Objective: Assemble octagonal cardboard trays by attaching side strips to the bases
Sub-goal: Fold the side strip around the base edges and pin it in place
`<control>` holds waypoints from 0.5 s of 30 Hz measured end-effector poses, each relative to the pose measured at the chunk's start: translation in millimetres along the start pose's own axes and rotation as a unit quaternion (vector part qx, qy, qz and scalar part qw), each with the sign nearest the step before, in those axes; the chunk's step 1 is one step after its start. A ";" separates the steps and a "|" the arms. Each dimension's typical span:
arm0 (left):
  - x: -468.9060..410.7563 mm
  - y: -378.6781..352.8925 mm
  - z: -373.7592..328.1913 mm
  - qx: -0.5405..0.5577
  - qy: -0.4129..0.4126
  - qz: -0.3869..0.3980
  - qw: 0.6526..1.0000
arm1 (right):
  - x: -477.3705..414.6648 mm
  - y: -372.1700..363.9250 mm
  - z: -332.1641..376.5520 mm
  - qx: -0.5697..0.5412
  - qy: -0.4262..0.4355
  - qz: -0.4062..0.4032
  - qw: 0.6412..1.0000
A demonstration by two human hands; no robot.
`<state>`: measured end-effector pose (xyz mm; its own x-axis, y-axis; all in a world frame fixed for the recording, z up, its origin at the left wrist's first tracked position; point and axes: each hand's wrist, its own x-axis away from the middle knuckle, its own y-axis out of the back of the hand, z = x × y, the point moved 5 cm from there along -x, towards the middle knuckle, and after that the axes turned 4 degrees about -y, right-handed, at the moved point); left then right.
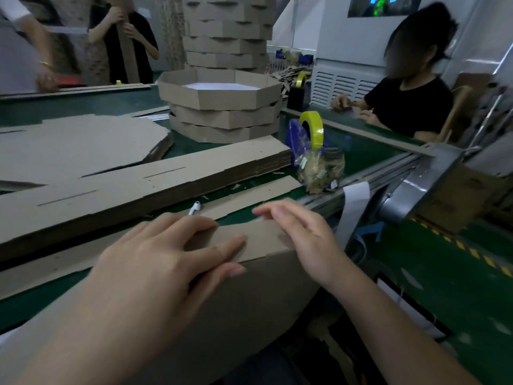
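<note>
- Your left hand (166,254) lies flat with straight fingers, pressing the top of the side strip (263,240) at the near table edge. It grasps nothing.
- Your right hand (302,232) is likewise released, fingers extended over the strip's right end.
- The strip's long axis runs left to right along that edge, its right end slightly farther.
- A cardboard panel (249,301) drops from it toward you.
- A stack of strips (138,190) lies parallel, just beyond.

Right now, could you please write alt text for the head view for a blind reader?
A left hand lies flat on a cardboard piece on a green table, the right hand open beside it. Behind: strip stack, stacked octagonal trays, yellow tape roll.
</note>
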<state>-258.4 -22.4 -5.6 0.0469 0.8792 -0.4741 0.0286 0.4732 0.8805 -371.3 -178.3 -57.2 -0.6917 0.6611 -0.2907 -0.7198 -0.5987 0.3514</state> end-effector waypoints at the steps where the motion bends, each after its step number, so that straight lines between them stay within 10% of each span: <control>1: -0.6 -2.5 2.6 0.011 0.000 -0.004 1.000 | -7.3 10.9 -0.9 0.012 0.008 -0.030 0.999; 7: -4.9 -10.5 8.5 0.039 0.011 0.002 0.999 | -79.8 137.8 -22.4 0.131 -0.095 -0.339 0.927; 15: -4.7 -5.2 5.4 0.026 0.012 -0.020 0.999 | -123.4 157.4 -59.6 0.088 -0.332 -0.212 0.915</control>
<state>-253.4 -29.3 -8.0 0.0211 0.8612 -0.5079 0.0828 0.5047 0.8593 -402.7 -381.1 -19.0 -0.1223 0.9812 0.1491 -0.8543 -0.1806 0.4874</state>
